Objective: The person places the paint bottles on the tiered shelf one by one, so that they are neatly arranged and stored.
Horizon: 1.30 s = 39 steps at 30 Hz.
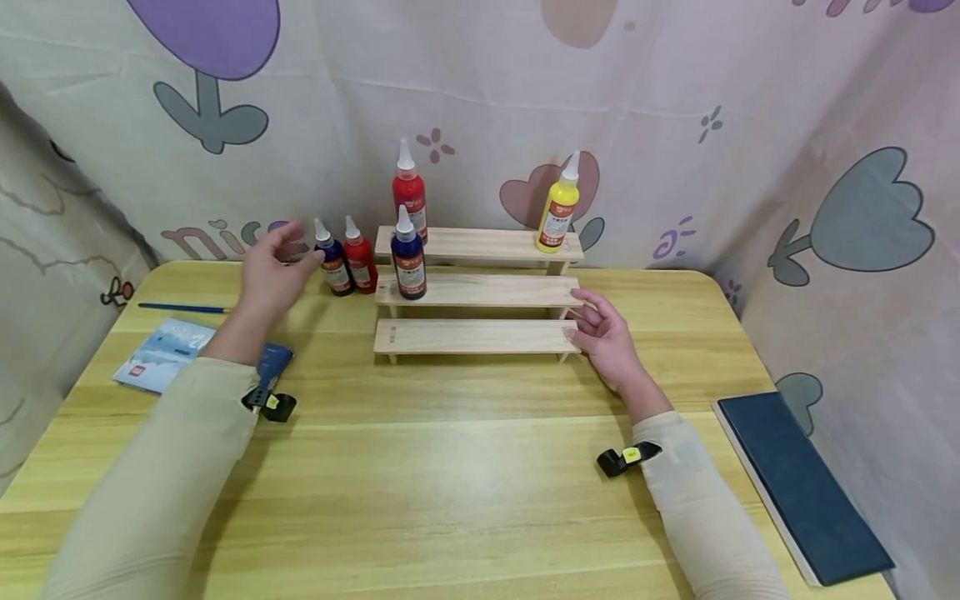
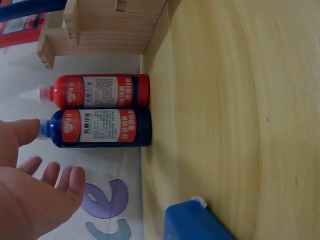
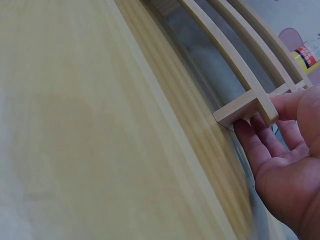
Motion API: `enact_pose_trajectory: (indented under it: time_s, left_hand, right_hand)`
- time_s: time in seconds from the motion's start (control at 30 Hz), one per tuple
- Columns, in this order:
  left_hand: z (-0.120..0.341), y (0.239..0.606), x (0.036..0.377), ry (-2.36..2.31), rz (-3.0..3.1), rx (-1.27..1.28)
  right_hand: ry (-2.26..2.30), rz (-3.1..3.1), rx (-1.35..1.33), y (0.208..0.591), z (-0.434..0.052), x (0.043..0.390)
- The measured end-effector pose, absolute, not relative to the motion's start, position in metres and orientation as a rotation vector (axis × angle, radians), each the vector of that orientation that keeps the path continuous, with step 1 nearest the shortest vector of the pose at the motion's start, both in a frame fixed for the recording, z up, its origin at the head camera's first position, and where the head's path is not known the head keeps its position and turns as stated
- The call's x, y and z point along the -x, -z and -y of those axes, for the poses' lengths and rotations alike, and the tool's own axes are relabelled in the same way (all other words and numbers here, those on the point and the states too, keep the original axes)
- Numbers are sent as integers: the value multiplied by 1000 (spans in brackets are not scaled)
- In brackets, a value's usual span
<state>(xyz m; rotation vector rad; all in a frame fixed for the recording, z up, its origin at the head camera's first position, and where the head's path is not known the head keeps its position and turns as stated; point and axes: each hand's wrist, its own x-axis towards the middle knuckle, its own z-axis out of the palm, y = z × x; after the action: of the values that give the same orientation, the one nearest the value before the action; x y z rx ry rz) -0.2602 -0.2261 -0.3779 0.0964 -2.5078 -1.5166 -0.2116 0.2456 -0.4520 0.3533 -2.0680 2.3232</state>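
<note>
A three-step wooden rack [image 1: 477,292] stands at the back of the table. On its top step are a red bottle [image 1: 409,195] and a yellow bottle [image 1: 558,208]; a blue bottle [image 1: 408,264] stands on the middle step. Left of the rack, on the table, a small blue bottle [image 1: 333,261] [image 2: 100,128] and a small red bottle [image 1: 359,258] [image 2: 97,91] stand side by side. My left hand [image 1: 276,262] [image 2: 35,185] hovers open just left of the small blue bottle, holding nothing. My right hand [image 1: 600,329] [image 3: 280,145] touches the rack's right end with relaxed fingers.
A blue booklet [image 1: 161,354] and a paintbrush [image 1: 182,308] lie at the table's left. A dark blue book [image 1: 802,483] lies near the right edge. A patterned curtain [image 1: 675,108] hangs behind the table. A blue object's corner [image 2: 195,220] shows in the left wrist view.
</note>
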Motion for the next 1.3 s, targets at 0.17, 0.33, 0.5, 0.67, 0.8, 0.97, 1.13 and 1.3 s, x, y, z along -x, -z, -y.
enact_pose_trajectory:
  time_s: [0.17, 0.33, 0.5, 0.67, 0.8, 0.97, 1.13, 1.3]
  left_hand:
    - [225, 385, 267, 1500, 2538, -25]
    - [221, 386, 272, 1543, 2498, -13]
    - [219, 387, 274, 1557, 2472, -27]
    - [220, 389, 274, 1515, 2493, -41]
    - [220, 388, 274, 1486, 2519, -34]
    - [220, 387, 272, 1402, 2544, 3]
    - [223, 387, 262, 1346, 2571, -11]
    - [226, 385, 245, 1320, 2576, -44]
  right_hand:
    - [-2334, 2058, -343, 453, -245, 211]
    - [-2340, 2060, -326, 453, -246, 211]
    - [-2343, 2059, -325, 452, -246, 210]
    - [-2340, 2056, -336, 451, -245, 211]
    - [-2335, 2056, -345, 451, -245, 211]
    - [-2338, 2054, -343, 450, -245, 210]
    - [-2341, 2050, -350, 451, -245, 210]
    - [-2340, 2052, -362, 452, -245, 210]
